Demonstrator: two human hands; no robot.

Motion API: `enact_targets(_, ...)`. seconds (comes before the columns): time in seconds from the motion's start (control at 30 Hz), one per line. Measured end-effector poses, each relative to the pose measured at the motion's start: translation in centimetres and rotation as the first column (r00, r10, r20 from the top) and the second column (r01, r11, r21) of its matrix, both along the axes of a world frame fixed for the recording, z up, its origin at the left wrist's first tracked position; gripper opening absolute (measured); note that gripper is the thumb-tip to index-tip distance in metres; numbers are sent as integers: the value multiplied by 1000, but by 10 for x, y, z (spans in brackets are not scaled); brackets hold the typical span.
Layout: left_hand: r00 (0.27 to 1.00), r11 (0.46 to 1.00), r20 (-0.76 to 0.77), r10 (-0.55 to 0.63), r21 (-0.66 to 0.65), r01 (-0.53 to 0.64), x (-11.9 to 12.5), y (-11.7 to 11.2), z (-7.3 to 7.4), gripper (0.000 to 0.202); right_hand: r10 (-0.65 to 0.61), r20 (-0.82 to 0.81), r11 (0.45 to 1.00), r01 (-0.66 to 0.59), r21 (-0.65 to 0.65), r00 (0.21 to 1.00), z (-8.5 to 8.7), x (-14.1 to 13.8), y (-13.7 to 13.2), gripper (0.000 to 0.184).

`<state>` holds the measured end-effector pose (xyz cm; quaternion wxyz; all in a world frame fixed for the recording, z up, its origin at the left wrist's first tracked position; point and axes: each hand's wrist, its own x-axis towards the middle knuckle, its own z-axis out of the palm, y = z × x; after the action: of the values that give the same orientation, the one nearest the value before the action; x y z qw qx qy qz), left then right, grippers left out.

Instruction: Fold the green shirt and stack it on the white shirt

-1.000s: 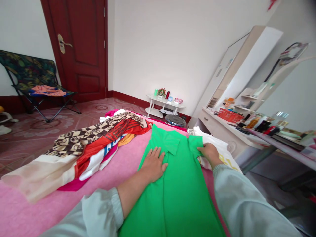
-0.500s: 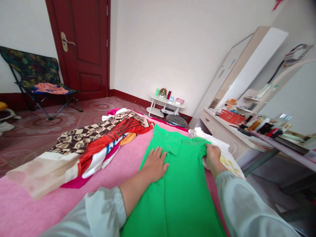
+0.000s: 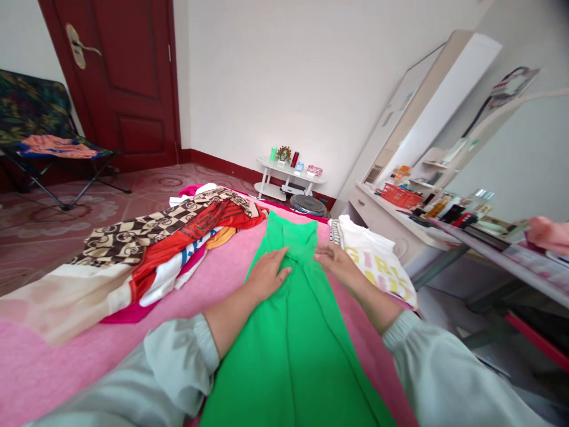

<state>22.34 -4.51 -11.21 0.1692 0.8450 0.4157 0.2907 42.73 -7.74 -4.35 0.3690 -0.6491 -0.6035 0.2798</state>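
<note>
A bright green shirt lies lengthwise on the pink bedspread, its right side folded in over the middle. My left hand lies flat on the shirt's left part near the collar, fingers stretched out. My right hand rests flat on the folded-over right edge, fingers out and pointing toward the left hand. The two hands are a short gap apart.
A pile of patterned clothes lies to the left. A white printed shirt sits at the right bed edge. Beyond are a small white table, a round grey object, a dresser with bottles, a folding chair and a red door.
My right hand carried the shirt's right edge leftward and laid it over the middle, then flattened on it. The shirt now looks narrower. The view shifted right.
</note>
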Motion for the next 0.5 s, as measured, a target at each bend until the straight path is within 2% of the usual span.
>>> enact_targets(0.1, 1000, 999, -12, -21, 28, 21, 0, -1, 0, 54, 31, 230, 1000, -30, -10, 973, -6, 28, -72, 23)
enact_targets(0.2, 999, 997, -16, -50, 58, 51, 2, -2, -2, 52, 75, 379, 988, -19, -150, 923, -7, 37, -148, 25)
enact_targets(0.3, 998, 997, 1, -71, 44, 71, 5, 0, -3, 52, 95, 499, 955, 62, -288, 862, -6, 28, -207, 27)
enact_targets(0.4, 997, 998, 71, -12, -54, 16, 9, 11, 0, 47, 69, 593, 917, 183, -355, 802, -9, 21, -241, 24)
enact_targets(0.5, 989, 979, 142, 48, -205, -18, 17, 30, 6, 35, 63, 594, 903, 208, -377, 802, -16, 24, -256, 16)
